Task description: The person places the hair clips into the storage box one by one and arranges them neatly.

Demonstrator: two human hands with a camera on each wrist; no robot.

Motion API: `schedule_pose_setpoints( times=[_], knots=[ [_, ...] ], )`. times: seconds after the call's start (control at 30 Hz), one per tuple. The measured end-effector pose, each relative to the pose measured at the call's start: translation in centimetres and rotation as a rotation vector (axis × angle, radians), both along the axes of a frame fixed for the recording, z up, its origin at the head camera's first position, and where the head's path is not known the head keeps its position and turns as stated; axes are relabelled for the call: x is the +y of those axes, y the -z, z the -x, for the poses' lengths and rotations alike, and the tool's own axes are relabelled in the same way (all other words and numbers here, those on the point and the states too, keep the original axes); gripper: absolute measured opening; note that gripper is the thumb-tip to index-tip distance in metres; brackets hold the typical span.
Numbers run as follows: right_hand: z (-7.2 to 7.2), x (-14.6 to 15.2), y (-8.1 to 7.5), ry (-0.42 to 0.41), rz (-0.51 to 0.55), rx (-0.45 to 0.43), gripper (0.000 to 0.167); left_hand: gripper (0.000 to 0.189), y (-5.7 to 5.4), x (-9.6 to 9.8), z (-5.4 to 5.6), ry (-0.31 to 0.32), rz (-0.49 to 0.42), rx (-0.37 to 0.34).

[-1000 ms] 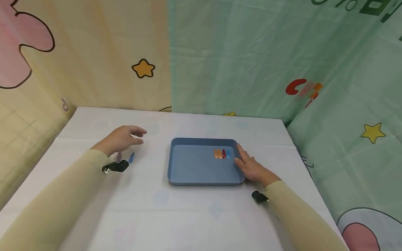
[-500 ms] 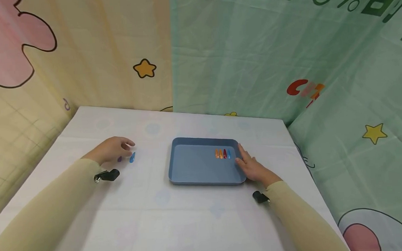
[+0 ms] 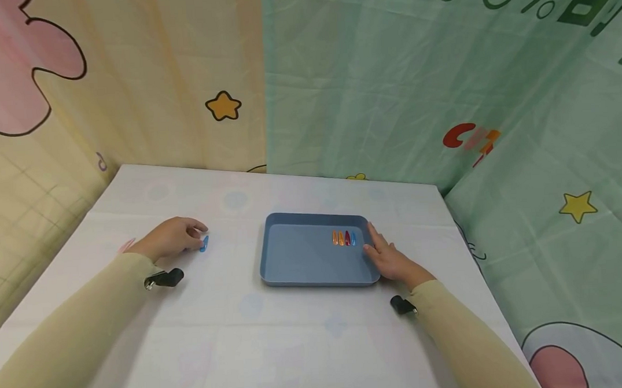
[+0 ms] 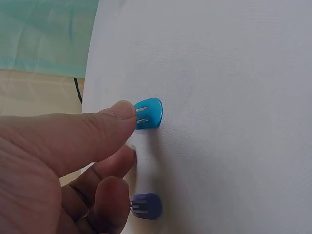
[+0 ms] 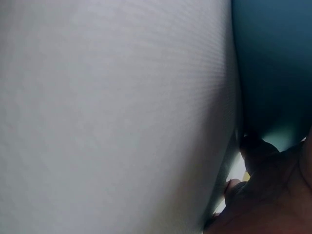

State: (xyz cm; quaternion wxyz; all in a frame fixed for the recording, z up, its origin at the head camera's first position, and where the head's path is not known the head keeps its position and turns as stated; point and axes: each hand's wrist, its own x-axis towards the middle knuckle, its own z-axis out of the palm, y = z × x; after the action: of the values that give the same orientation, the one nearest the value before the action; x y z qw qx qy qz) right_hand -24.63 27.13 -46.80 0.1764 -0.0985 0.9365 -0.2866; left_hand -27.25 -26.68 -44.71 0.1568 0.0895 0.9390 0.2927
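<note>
My left hand is at the left of the table, pinching a blue snap hair clip. The thumb lies over the clip's narrow end in the left wrist view; the opposing fingertip is hidden. Beside the curled lower fingers is a purple hair clip; the head view hides it behind the hand. My right hand rests on the right side of a blue-grey tray, fingers extended along the rim and thumb just inside. Two orange hair clips, a red one and a blue one lie in a row inside.
A white cloth covers the table. Behind the left wrist, a small pink thing is partly hidden. Printed curtains stand along the back and sides. A black wrist camera hangs near the table under the left forearm.
My left hand has come down and toward the left, and its thumb and finger have closed on the blue hair clip. My right hand and the tray stay in place.
</note>
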Motion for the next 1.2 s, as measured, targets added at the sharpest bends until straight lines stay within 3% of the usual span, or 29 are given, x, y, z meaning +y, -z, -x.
schedule_pose_setpoints(
  times=[0.43, 0.83, 1.2],
  knots=[
    [0.0, 0.1, 0.2, 0.000, 0.007, -0.004, 0.071, 0.043, 0.8, 1.2, -0.8, 0.001, 0.095, 0.126],
    [0.0, 0.1, 0.2, 0.007, 0.010, 0.002, 0.070, 0.037, 1.2, 1.4, -1.1, -0.016, 0.089, 0.112],
    [0.0, 0.1, 0.1, 0.001, 0.020, 0.000, 0.071, 0.032, 0.8, 1.7, -1.6, 0.037, 0.091, 0.142]
  ],
)
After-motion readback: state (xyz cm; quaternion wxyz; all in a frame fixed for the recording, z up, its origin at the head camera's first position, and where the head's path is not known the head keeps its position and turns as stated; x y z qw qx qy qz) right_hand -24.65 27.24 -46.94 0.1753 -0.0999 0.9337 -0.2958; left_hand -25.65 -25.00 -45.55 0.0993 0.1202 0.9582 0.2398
